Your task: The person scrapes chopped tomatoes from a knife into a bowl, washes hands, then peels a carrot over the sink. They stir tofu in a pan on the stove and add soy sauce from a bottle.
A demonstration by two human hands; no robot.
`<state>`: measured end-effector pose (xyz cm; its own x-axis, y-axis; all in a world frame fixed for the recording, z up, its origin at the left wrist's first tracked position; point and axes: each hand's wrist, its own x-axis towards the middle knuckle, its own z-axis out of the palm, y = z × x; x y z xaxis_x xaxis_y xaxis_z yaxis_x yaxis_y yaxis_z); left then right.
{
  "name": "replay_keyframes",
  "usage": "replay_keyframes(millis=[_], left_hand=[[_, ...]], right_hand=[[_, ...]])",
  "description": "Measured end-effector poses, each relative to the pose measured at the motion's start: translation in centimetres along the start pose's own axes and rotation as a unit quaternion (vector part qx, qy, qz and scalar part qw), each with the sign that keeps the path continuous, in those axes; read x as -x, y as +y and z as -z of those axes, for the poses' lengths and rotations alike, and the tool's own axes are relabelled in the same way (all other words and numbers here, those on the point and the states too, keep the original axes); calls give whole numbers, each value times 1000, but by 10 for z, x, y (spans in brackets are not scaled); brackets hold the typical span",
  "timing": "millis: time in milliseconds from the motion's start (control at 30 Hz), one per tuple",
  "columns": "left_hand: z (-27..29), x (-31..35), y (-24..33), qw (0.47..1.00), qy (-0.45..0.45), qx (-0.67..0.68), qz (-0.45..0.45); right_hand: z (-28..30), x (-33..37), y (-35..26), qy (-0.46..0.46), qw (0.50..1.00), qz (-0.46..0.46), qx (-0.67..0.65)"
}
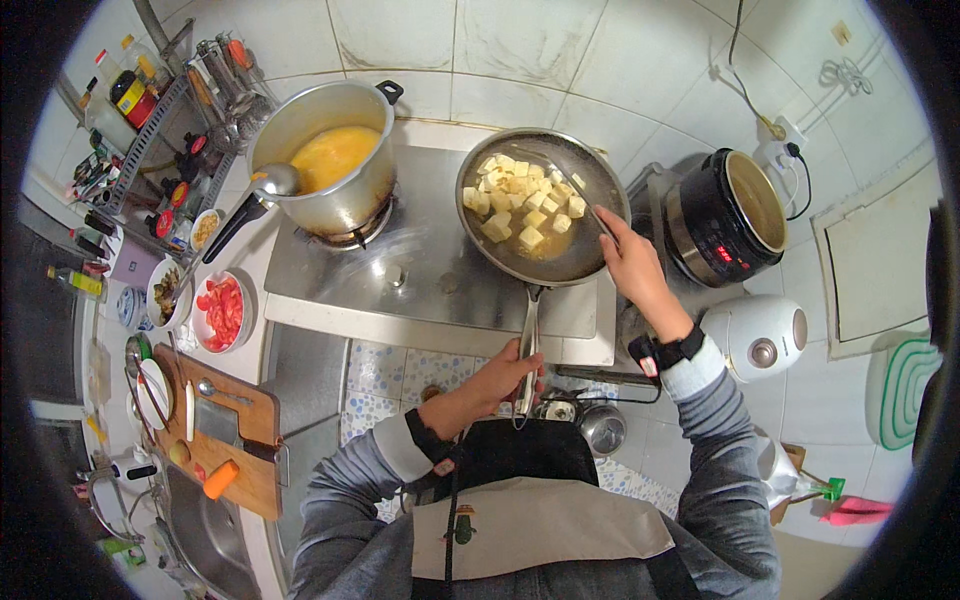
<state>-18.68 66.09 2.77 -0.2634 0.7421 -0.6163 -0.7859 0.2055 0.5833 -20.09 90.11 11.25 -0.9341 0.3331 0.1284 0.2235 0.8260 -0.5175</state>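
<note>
My left hand (490, 382) is closed around the metal handle of a dark frying pan (592, 258), which sits on the right side of the steel stovetop. Pale tofu cubes (518, 200) lie in a little brownish liquid, mostly in the pan's left and middle parts. Over the pan's right rim, my right hand (637, 272) grips thin chopsticks (574, 186), their tips reaching in toward the tofu. Whether both sticks are together is hard to make out.
Left of the pan, a tall pot (345, 205) of orange-yellow soup stands on a burner, with a ladle (277, 180) across its rim. A bowl of chopped tomatoes (222, 312) and a cutting board (258, 420) with a cleaver are farther left. A rice cooker (728, 215) stands right.
</note>
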Motion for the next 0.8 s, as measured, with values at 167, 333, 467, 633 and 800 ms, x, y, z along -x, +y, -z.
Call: replay_keyframes(millis=[167,333,467,633,800], left_hand=[[2,-2,-2,1000,-15,4,-13],[3,-2,-3,1000,-18,0,-17],[3,-2,-2,1000,-22,-5,-18],[1,-1,-2,1000,-18,-8,-17],[0,0,-2,1000,-8,4,-4]], right_hand=[[-16,-20,4,-16,998,27,47],[-8,-12,11,-68,986,110,108],[23,-6,12,-89,972,139,165],[27,-18,5,-28,980,135,140],[15,-18,-1,-51,969,83,228]])
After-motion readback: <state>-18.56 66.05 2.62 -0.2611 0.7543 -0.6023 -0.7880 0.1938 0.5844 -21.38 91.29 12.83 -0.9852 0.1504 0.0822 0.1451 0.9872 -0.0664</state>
